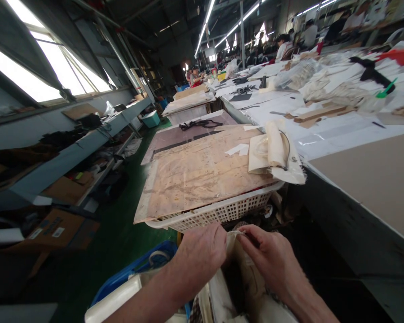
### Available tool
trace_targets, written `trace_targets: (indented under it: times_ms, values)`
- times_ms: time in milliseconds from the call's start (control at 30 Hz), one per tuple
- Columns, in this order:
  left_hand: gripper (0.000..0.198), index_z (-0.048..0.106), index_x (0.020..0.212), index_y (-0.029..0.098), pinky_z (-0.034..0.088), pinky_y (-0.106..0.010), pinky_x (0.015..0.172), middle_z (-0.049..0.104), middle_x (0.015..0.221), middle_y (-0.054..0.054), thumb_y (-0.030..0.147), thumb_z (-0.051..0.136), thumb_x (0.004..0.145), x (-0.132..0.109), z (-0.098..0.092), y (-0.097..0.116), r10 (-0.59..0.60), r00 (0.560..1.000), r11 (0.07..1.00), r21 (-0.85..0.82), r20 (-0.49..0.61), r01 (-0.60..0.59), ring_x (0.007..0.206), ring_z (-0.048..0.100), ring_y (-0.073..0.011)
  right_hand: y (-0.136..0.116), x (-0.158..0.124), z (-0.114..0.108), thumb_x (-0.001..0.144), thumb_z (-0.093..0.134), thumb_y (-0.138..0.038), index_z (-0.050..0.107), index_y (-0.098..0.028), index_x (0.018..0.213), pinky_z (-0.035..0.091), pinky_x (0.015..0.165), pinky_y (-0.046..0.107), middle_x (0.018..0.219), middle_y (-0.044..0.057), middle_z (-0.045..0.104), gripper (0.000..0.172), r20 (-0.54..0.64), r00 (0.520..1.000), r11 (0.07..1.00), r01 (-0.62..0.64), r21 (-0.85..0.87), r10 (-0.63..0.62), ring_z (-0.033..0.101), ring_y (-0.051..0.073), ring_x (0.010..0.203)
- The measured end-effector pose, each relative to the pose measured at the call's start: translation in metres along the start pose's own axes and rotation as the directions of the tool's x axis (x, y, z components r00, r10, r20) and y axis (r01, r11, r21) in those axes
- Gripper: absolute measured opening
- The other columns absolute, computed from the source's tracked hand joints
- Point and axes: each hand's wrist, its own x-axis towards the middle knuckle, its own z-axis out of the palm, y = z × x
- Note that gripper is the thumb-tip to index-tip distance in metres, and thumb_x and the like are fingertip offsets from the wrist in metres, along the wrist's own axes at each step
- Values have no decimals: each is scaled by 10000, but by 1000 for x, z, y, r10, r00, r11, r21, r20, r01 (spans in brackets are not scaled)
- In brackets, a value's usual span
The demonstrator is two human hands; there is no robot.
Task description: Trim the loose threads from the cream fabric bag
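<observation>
At the bottom of the head view both of my hands pinch the top edge of a cream cloth piece (242, 273) that looks like a bag or pouch with a dark opening. My left hand (198, 255) grips the left side of the edge with its fingers closed. On the right side, my right hand (272, 260) holds the edge, fingers curled over it. Just beyond my hands stands a white plastic basket (222, 211) covered by a stained brown board (202, 172).
Folded cream cloth (276, 152) lies on the board's right corner. A long white worktable (340, 125) strewn with paper and fabric pieces runs along the right, with people seated far off. A blue bin (138, 269) sits at lower left, and shelves with boxes line the left wall.
</observation>
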Motion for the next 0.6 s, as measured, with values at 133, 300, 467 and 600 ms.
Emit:
trace_targets:
  times_ms: [133, 300, 467, 600]
  values:
    - [109, 523, 832, 188, 402, -283, 556, 596, 745, 11, 94, 548, 881, -1, -3, -2, -56, 997, 985, -160, 47, 63, 669, 595, -179, 2, -2, 1, 910, 381, -462, 688, -259, 974, 410, 646, 311, 829, 11, 727, 373, -11, 1000, 1000, 4, 12, -3, 686, 224, 743]
    - [35, 545, 929, 204, 428, -264, 624, 660, 838, 20, 177, 564, 918, -3, -5, 0, -202, 977, 921, -329, 60, 211, 760, 650, -168, -1, -2, -2, 909, 364, -481, 689, -259, 934, 393, 619, 310, 757, 7, 711, 395, -5, 1000, 1000, -2, 10, 2, 677, 216, 696]
    - [166, 592, 933, 190, 454, -248, 648, 682, 842, -13, 169, 432, 970, -5, 2, 2, -181, 980, 941, -303, -82, 149, 748, 652, -161, 0, -1, 0, 905, 375, -468, 691, -257, 932, 390, 599, 307, 743, 11, 709, 381, -30, 999, 1000, -11, -17, 11, 679, 220, 682]
    - [203, 612, 940, 169, 479, -259, 678, 697, 840, -36, 175, 413, 981, -2, 3, 5, -152, 974, 960, -261, -168, 105, 746, 652, -168, 3, -3, 4, 913, 389, -421, 687, -259, 960, 396, 606, 309, 777, 0, 724, 343, -77, 997, 999, 22, -40, -25, 694, 216, 699]
